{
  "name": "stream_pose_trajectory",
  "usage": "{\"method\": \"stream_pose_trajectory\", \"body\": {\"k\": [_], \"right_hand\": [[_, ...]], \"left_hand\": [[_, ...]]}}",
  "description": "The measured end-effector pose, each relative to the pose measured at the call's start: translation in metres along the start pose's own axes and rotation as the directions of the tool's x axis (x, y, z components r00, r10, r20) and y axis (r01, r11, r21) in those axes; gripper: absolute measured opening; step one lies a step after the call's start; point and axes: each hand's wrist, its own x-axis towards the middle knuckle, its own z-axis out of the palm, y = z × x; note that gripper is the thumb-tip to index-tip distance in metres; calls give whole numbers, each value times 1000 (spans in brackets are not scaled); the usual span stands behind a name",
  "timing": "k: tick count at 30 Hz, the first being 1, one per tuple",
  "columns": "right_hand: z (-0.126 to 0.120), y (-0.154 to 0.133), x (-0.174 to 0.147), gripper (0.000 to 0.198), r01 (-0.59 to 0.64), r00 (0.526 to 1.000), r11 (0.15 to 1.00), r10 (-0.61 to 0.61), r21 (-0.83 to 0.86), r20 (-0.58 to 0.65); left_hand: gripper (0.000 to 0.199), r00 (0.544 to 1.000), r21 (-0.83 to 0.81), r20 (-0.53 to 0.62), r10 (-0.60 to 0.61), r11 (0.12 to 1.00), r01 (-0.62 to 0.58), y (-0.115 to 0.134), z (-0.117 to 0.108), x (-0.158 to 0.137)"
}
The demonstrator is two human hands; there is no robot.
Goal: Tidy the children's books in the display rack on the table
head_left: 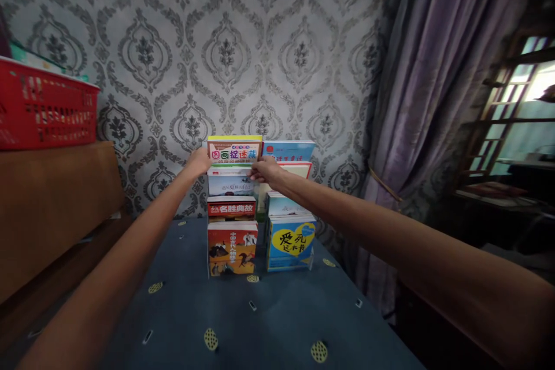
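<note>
Right now both hands are on one book at the very top of a tiered book stand (260,243). The stand sits at the far edge of the blue table (260,324), close to the patterned wall. The left hand (198,163) is closed around the left side of the yellow-topped book (235,150). The right hand (265,170) pinches its lower right corner. The book stands upright in the top left slot, so it looks almost in place, but the hands have not let go. All the lower slots and the right column already hold books. A red basket (43,107) sits on a wooden cabinet by the table's left edge.
</note>
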Motion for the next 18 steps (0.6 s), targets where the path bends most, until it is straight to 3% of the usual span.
{"method": "stream_pose_trajectory", "body": {"k": [5, 8, 10, 12, 14, 15, 18], "right_hand": [[-12, -1, -11, 22, 12, 995, 1000, -13, 11, 98], [-33, 2, -20, 15, 74, 991, 997, -76, 24, 112], [-53, 7, -21, 17, 150, 987, 989, -150, 6, 53], [-77, 14, -17, 25, 234, 969, 971, -237, -58, -62], [-101, 20, -8, 30, 294, 916, 939, -330, -176, -229], [-112, 23, -2, 32, 310, 870, 916, -381, -254, -313], [-139, 31, 17, 40, 272, 736, 852, -484, -447, -474]], "left_hand": [[15, 999, 117, 25, -22, 993, 19, 7, -8, -14], [19, 997, 185, -80, -19, 982, 33, 16, -16, -33], [26, 978, 199, -197, 76, 979, -36, 28, -19, -48], [33, 949, 159, -227, 219, 970, -185, 47, -17, -60], [36, 949, 43, -110, 294, 956, -291, 72, -7, -69], [37, 957, -45, -6, 290, 956, -290, 85, 0, -72], [45, 926, -302, 307, 218, 945, -122, 118, 24, -77]]}}
